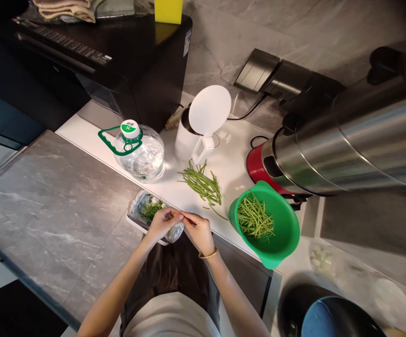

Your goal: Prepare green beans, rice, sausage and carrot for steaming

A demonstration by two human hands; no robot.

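My left hand (pixel 164 222) and my right hand (pixel 198 229) meet fingertip to fingertip just off the front edge of the white counter (pixel 169 187). Both are closed in a pinch, and whatever lies between the fingers is too small to make out. Under them is a bin lined with clear plastic (pixel 136 206), with green scraps (pixel 151 209) inside, partly covered by my left hand. A loose pile of thin green stalks (pixel 203 184) lies on the counter ahead of my hands. More cut green stalks (pixel 254 217) sit in a green colander (pixel 287 229) to the right.
Behind the pile stands a white kettle (pixel 185 140), its lid up. A large clear water jug (pixel 143 157) is to its left, beside a black appliance (pixel 153 84). At right are a tall steel pot on a red base (pixel 257 161) and a dark round vessel (pixel 294 304).
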